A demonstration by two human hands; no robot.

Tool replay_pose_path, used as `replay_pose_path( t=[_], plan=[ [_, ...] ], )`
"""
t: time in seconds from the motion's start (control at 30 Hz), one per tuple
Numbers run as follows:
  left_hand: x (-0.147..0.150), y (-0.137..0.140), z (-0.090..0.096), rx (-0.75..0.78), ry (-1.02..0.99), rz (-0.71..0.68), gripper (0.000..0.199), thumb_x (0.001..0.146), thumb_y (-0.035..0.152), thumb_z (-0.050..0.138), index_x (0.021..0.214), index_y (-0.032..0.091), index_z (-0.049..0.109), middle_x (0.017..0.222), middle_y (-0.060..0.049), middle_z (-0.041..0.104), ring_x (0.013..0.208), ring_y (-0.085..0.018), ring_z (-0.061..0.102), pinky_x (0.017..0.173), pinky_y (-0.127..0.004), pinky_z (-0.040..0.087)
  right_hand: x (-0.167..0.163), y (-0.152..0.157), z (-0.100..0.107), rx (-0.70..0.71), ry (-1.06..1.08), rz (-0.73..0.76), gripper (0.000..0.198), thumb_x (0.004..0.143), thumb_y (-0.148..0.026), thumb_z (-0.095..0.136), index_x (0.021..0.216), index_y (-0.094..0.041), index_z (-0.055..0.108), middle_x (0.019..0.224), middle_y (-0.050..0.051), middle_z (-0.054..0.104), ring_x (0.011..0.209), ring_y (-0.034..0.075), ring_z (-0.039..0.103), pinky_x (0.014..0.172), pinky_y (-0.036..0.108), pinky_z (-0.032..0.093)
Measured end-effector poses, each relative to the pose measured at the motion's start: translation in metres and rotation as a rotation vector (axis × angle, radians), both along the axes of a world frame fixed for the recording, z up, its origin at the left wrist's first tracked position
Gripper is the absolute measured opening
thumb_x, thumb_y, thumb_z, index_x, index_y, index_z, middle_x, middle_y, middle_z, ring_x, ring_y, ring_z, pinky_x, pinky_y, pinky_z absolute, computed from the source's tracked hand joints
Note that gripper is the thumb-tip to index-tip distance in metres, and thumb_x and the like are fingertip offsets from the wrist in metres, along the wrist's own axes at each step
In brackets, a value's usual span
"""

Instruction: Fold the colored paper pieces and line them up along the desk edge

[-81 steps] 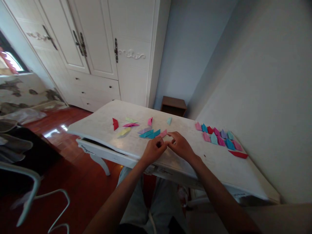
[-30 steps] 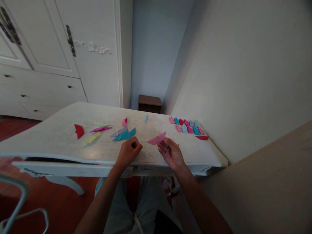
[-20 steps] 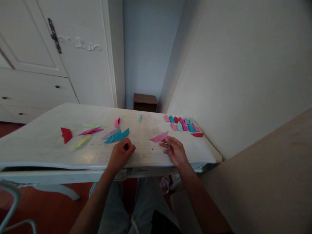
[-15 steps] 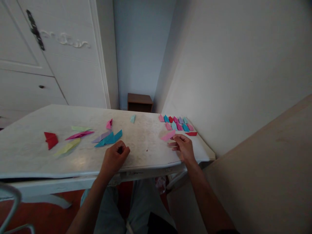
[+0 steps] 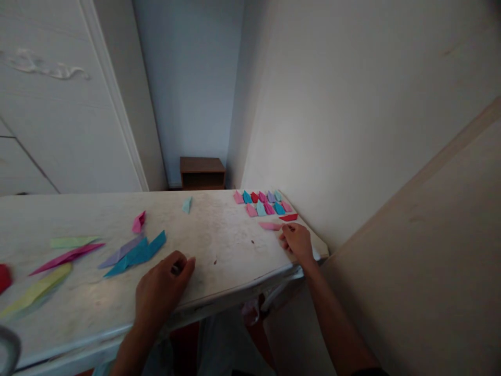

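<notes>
My right hand [image 5: 299, 243] is at the table's right end, its fingers pinching one end of a flat pink folded paper piece [image 5: 268, 226]. That piece lies low over or on the tabletop; I cannot tell if it touches. Just beyond it is a red folded paper piece [image 5: 288, 217]. Two rows of small folded paper pieces, pink, blue, red, purple and mint, stand behind, among them a blue one [image 5: 279, 208]. My left hand [image 5: 161, 286] rests near the front edge with curled fingers and nothing visible in them. Close to it lies a blue folded paper [image 5: 138, 254].
On the left of the white table [image 5: 219, 235] are purple [image 5: 122, 252], magenta [image 5: 68, 259], yellow [image 5: 39, 290] and pale green [image 5: 74, 242] folded papers. A small mint piece [image 5: 187, 204] sits at the back. A wall [image 5: 352, 130] borders the right side.
The view has turned to the right. My right hand has brought the pink paper down beside the red piece, where it now looks level. My left hand stays curled.
</notes>
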State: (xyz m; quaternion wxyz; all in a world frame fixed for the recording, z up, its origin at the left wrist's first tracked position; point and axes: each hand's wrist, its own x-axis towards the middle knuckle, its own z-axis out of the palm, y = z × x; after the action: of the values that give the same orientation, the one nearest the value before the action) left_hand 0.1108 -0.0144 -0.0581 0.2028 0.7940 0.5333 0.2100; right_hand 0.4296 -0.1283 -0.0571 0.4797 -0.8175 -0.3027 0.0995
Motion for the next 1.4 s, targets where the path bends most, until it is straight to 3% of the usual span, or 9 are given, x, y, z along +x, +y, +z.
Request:
replay_pose_path(
  t=[0.07,0.17,0.27,0.37,0.53,0.7,1.4],
  plan=[
    [0.014,-0.003,0.003,-0.029,0.004,-0.044,0.029,0.083,0.046,0.05,0.066,0.023,0.056,0.064,-0.001,0.062,0.061,-0.02,0.056,0.056,-0.026,0.028,0.003,-0.003,-0.002,-0.074,-0.209,-0.005,0.026,0.086,-0.035,0.048,0.077,-0.017,0.065,0.059,0.003,0.067,0.041,0.014,0.057,0.046,0.025,0.045],
    [0.039,-0.009,0.005,-0.039,-0.029,-0.174,0.026,0.082,0.042,0.053,0.067,0.022,0.056,0.066,-0.001,0.063,0.063,-0.019,0.057,0.059,-0.026,0.028,0.002,-0.002,-0.009,-0.096,-0.477,0.041,0.026,0.087,-0.031,0.047,0.094,-0.016,0.067,0.078,0.008,0.071,0.068,0.021,0.067,0.069,0.033,0.053],
    [0.058,-0.011,0.002,-0.058,-0.067,-0.259,0.026,0.083,0.041,0.054,0.066,0.021,0.055,0.064,0.0,0.062,0.062,-0.018,0.056,0.059,-0.026,0.028,-0.004,0.002,-0.015,-0.092,-0.693,0.213,0.029,0.087,-0.026,0.048,0.106,-0.015,0.067,0.106,0.013,0.069,0.101,0.024,0.062,0.093,0.039,0.048],
    [0.062,-0.008,-0.003,-0.077,-0.125,-0.281,0.027,0.082,0.042,0.055,0.065,0.02,0.054,0.061,0.0,0.059,0.059,-0.017,0.054,0.058,-0.026,0.029,-0.007,0.006,-0.018,-0.146,-0.779,0.357,0.032,0.089,-0.026,0.05,0.115,-0.016,0.065,0.119,0.014,0.064,0.115,0.025,0.055,0.104,0.043,0.042],
    [0.055,-0.002,-0.01,-0.139,-0.305,-0.308,0.034,0.082,0.048,0.053,0.063,0.02,0.05,0.056,0.002,0.053,0.054,-0.014,0.049,0.055,-0.025,0.032,0.002,0.013,-0.025,-0.195,-0.778,0.459,0.04,0.094,-0.03,0.046,0.125,-0.011,0.061,0.131,0.016,0.06,0.125,0.026,0.052,0.109,0.047,0.039],
    [0.055,-0.003,-0.009,-0.138,-0.326,-0.31,0.035,0.083,0.048,0.053,0.063,0.019,0.05,0.056,0.002,0.052,0.054,-0.013,0.048,0.055,-0.025,0.032,0.011,0.021,-0.033,-0.188,-0.749,0.487,0.045,0.095,-0.037,0.044,0.13,-0.013,0.059,0.136,0.016,0.056,0.13,0.028,0.05,0.11,0.049,0.039],
    [0.054,-0.005,-0.008,-0.167,-0.367,-0.294,0.035,0.083,0.048,0.054,0.065,0.019,0.049,0.057,0.003,0.048,0.055,-0.013,0.046,0.056,-0.025,0.032,0.014,0.025,-0.043,-0.19,-0.761,0.407,0.051,0.096,-0.043,0.041,0.134,-0.011,0.054,0.14,0.02,0.051,0.133,0.031,0.045,0.111,0.053,0.037]
  ],
)
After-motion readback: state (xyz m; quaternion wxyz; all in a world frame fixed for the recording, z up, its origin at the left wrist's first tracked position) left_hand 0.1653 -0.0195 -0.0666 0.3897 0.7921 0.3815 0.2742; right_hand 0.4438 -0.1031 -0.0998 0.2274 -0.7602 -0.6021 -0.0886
